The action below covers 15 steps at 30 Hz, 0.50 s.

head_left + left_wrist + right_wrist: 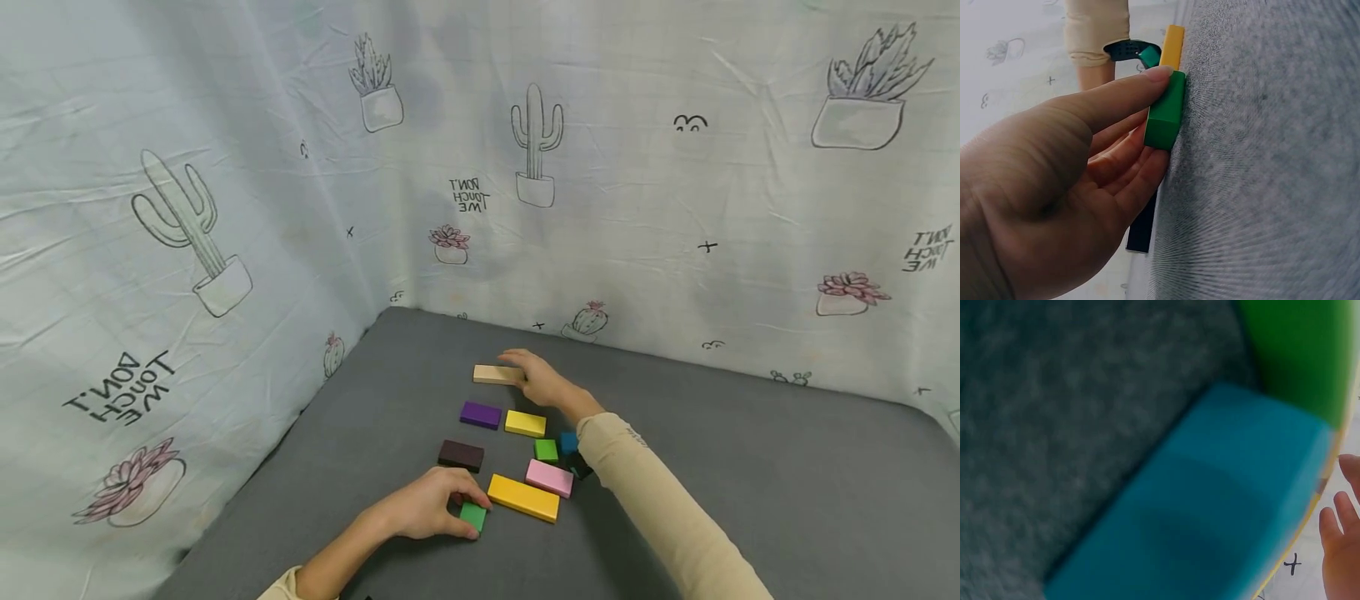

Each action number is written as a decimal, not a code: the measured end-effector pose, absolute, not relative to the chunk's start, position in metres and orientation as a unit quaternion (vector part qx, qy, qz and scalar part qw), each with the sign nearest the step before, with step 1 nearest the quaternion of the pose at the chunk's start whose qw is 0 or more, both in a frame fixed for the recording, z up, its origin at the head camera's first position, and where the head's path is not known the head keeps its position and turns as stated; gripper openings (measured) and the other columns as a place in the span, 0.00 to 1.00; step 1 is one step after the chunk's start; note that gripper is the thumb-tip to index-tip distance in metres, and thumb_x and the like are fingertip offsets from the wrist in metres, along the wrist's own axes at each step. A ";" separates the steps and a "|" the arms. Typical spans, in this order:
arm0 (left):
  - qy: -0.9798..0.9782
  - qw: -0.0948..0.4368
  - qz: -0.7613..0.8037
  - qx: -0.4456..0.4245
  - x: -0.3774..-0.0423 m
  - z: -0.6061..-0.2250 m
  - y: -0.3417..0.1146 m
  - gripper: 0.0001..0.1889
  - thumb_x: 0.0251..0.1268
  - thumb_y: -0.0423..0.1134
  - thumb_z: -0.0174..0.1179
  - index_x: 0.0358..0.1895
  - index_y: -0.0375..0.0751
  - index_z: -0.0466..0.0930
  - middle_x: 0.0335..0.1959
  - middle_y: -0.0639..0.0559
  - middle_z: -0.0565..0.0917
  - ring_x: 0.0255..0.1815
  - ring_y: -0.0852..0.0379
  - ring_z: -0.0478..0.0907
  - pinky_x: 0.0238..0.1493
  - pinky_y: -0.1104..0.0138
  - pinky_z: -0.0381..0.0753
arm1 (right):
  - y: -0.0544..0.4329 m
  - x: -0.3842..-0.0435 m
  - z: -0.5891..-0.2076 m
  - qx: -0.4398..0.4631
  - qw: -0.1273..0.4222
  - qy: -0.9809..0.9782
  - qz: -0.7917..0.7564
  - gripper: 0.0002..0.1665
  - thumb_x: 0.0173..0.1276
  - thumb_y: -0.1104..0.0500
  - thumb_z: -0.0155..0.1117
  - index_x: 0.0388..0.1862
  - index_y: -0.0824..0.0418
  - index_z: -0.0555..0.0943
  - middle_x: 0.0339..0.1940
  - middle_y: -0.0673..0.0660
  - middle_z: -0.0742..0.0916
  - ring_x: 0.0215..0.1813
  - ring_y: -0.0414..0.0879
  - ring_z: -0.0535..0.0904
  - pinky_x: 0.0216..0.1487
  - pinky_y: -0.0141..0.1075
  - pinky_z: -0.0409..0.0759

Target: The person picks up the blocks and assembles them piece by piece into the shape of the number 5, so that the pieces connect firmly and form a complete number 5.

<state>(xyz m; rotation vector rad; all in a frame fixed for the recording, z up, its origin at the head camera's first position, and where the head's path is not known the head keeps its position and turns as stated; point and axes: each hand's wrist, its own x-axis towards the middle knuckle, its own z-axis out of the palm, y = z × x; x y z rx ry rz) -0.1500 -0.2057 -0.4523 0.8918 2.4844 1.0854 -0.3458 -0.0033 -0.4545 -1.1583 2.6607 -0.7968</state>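
In the head view my left hand (431, 504) pinches a green block (472, 515) at the near side of the group. The left wrist view shows the thumb on one side of that green block (1166, 112) and fingertips on the other, close to the grey surface. My right hand (543, 382) is at the right end of a pale wooden block (493, 375), farthest back. Its fingers reach past the block's far edge, and the block's right end is partly hidden. Only some fingers (1349, 519) show in the right wrist view, extended, with a gap from the thumb.
Between the hands lie purple (480, 415), yellow (525, 423), dark brown (461, 455), light green (546, 450), pink (549, 477) and orange-yellow (523, 498) blocks. A blue block (568, 442) lies partly under the right forearm. Patterned curtains (622, 208) border the grey surface (750, 450).
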 end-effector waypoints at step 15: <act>0.855 0.144 0.390 0.310 -0.150 -0.454 -0.205 0.14 0.53 0.37 0.72 0.44 0.43 0.85 0.39 0.65 0.78 0.38 0.69 0.72 0.41 0.72 0.75 | -0.011 -0.348 -0.458 -0.412 0.089 0.885 -0.200 0.32 0.65 0.80 0.48 0.69 0.71 0.63 0.69 0.68 0.66 0.69 0.61 0.60 0.66 0.50 0.60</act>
